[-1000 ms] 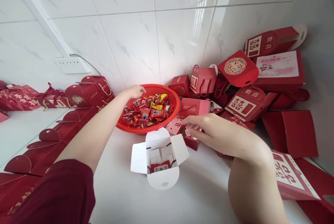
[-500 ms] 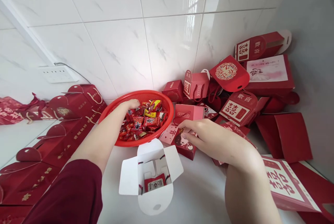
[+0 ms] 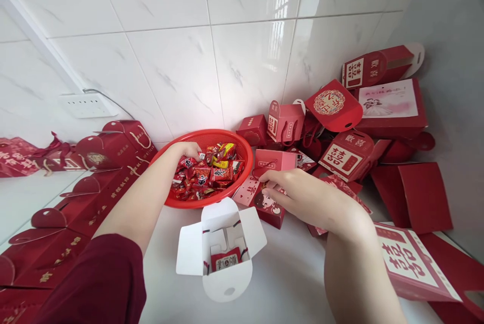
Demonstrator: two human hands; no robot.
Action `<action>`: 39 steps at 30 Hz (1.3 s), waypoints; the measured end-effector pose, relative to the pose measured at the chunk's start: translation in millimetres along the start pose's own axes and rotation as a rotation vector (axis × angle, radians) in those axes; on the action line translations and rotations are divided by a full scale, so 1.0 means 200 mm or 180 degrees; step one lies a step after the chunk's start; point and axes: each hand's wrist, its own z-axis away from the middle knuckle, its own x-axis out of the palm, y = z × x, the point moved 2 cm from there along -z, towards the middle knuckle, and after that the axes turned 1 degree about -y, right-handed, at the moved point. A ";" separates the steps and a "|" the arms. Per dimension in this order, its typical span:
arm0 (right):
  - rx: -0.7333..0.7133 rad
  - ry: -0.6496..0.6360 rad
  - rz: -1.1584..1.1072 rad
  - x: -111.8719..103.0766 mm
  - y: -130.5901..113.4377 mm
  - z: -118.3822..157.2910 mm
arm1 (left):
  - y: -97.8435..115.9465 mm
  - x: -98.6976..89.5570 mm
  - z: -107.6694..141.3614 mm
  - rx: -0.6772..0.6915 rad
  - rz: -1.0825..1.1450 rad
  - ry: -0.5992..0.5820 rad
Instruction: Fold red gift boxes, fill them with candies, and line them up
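My left hand [image 3: 188, 150] reaches into a red plastic basket [image 3: 247, 155] of wrapped candies [image 3: 221, 173], its fingers closed on a red candy packet [image 3: 195, 156] near the far left rim. In front of the basket stands an open white-lined box [image 3: 189, 257], flaps spread out, with a red and white packet [image 3: 226, 260] at its bottom. My right hand [image 3: 289, 187] hovers over or rests on a small red box with a cartoon figure [image 3: 269, 205]; its fingers are loosely bent, thumb and forefinger apart. Contact there is unclear.
Folded red gift boxes [image 3: 102, 175] line the left side. A pile of assorted red and pink boxes [image 3: 344, 155] fills the right, beside a grey wall. White tiles [image 3: 170, 77] with a socket strip [image 3: 88, 106] rise behind the basket.
My left hand has lifted slightly within the basket, and a red candy packet now shows at its fingers. My right hand stays almost where it was. The view has shifted a little.
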 end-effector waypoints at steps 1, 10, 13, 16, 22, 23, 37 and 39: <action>0.0007 -0.0001 0.0020 0.00 0.00 0.00 | 0.00 -0.02 0.01 -0.0137 0.0008 -0.0138; -0.0111 0.0043 0.0082 0.01 -0.02 0.03 | 0.06 -0.09 0.33 0.0010 0.0961 -0.0253; -0.0170 0.0000 0.0164 0.01 -0.04 0.03 | 0.06 -0.01 0.47 0.0166 0.1318 0.0010; -0.0209 -0.0084 0.0059 0.03 -0.05 0.02 | 0.02 0.08 0.60 0.0203 0.1505 0.0247; -0.0257 -0.0129 0.0048 0.05 -0.05 0.01 | -0.08 0.15 0.72 0.0061 0.1489 0.0702; -0.0254 -0.0131 0.0064 0.05 -0.05 0.01 | -0.10 0.14 0.73 0.0066 0.1449 0.0809; -0.0141 -0.0290 0.0226 0.12 -0.04 -0.05 | -0.15 0.18 0.66 0.0024 -0.0954 0.0803; -0.0138 -0.0323 0.0202 0.13 -0.03 -0.06 | -0.16 0.21 0.64 -0.0277 -0.1278 0.0511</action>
